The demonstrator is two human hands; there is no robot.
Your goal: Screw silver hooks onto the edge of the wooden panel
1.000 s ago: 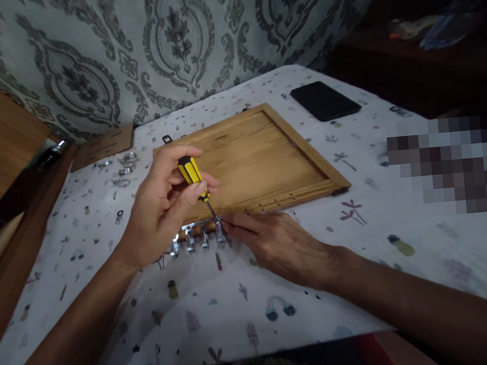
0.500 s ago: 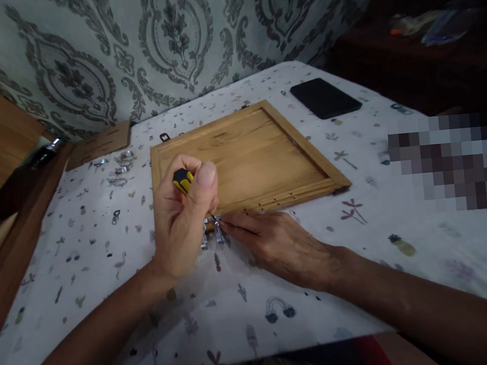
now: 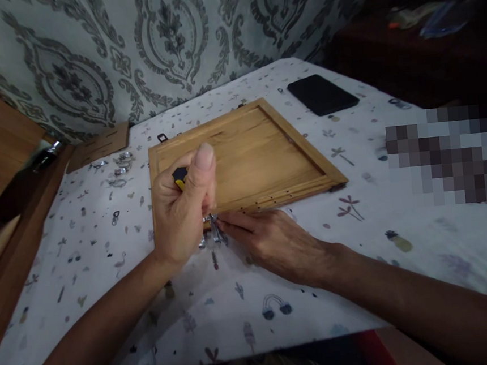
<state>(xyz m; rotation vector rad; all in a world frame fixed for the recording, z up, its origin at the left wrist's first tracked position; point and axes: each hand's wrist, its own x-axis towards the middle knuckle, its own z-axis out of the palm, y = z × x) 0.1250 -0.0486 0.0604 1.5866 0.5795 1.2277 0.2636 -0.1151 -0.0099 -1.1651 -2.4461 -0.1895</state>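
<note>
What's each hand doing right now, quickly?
Left hand: closed around a screwdriver with a black-and-yellow handle.
Right hand: at the metal hooks along the wooden panel's near edge; whether it grips one cannot be told.

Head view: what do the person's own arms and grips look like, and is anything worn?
The left grip and right grip are bare human hands, ungloved. No watch, bracelet or ring shows, though some fingers are hidden. The left forearm and right forearm show no sleeve; the right one fades into shadow near the picture's edge.
</note>
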